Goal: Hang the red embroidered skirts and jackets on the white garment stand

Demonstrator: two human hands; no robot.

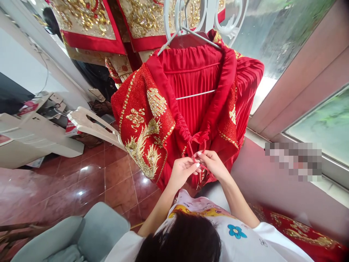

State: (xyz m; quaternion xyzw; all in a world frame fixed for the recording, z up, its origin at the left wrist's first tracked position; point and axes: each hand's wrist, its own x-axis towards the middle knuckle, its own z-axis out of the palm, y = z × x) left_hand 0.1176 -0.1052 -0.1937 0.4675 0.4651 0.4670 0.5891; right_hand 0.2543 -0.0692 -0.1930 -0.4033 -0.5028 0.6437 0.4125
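A red pleated skirt [191,83] with gold-embroidered panels hangs from a white wire hanger [178,34] in front of me. Its gathered waistband opens at the front, where a thin red drawstring [191,149] comes out. My left hand [184,171] pinches the drawstring between thumb and fingers. Close beside it, almost touching, my right hand [211,162] also pinches the drawstring near a loop. The cord crosses between both hands, and I cannot make out whether it is knotted. Behind the hands, the lower part of the skirt is hidden.
White scrollwork metal [231,25] holds the hanger. Gold-beaded garments [92,22] hang behind. A grey-blue armchair [103,225] stands at lower left, a white slotted board [95,125] at left. Windows [321,112] line the right, with red embroidered cloth [305,233] below.
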